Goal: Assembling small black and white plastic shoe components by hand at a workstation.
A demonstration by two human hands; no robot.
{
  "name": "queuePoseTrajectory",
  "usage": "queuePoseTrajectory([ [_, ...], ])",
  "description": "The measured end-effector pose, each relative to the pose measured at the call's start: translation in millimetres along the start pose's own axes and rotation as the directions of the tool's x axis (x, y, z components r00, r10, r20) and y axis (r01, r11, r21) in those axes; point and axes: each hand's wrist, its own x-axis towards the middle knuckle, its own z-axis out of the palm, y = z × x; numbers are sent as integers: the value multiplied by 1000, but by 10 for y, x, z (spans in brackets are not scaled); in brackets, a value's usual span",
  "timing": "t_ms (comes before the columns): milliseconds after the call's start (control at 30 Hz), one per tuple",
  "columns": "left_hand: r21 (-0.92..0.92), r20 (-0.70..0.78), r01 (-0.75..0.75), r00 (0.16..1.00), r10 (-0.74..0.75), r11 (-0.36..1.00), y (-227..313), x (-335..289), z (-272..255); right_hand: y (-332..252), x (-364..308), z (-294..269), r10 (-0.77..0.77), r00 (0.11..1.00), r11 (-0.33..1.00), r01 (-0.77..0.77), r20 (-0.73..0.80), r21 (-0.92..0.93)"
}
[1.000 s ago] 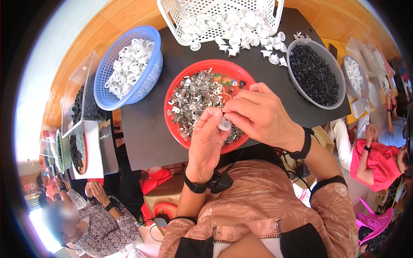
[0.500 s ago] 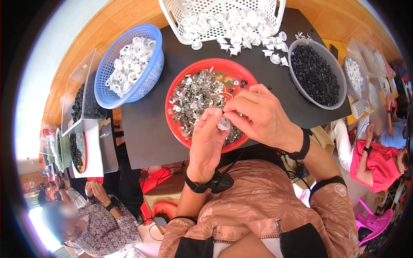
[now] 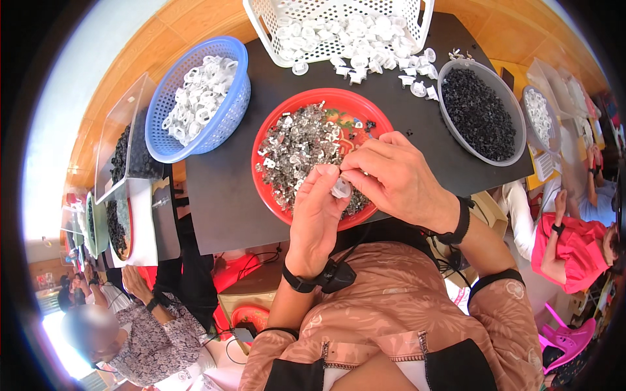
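Observation:
My left hand (image 3: 317, 210) pinches a small white plastic part (image 3: 340, 188), rounded and partly translucent, over the near side of a red tray (image 3: 266, 193). Close against it, my right hand (image 3: 395, 174) has thumb and forefinger pressed together at the part's upper edge; whatever tiny piece they hold is hidden by the fingertips. Beneath both hands, the tray carries a heap of small metal pieces (image 3: 301, 153), with a few black bits (image 3: 370, 125) at its right side.
White parts fill a blue basket (image 3: 242, 98) at left and spill from a white basket (image 3: 253, 29) at the back. A grey bowl (image 3: 520, 133) at right holds black pieces (image 3: 478, 114). Co-workers sit at both sides; one person's hand (image 3: 135, 283) shows at lower left.
My two hands stay together on the white part, almost unmoved. At lower left, the co-worker's hands have drawn apart. The whole view has shifted very slightly.

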Motion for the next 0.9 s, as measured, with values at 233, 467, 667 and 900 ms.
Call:
queuePoseTrajectory([
  [233,8,61,-8,998,7,1000,-44,-20,-59,-5,-40,-24,-14,1000,1000,14,-23,7],
  [467,17,21,4,1000,-4,1000,-72,-68,-7,-62,-90,-65,21,1000,1000,-21,-13,13],
  [667,33,43,-9,999,8,999,-81,-53,31,-20,-93,-44,-15,998,999,18,-68,38],
  [900,45,113,2,994,-7,999,-39,-32,35,15,-45,-119,71,995,995,-66,-64,75],
])
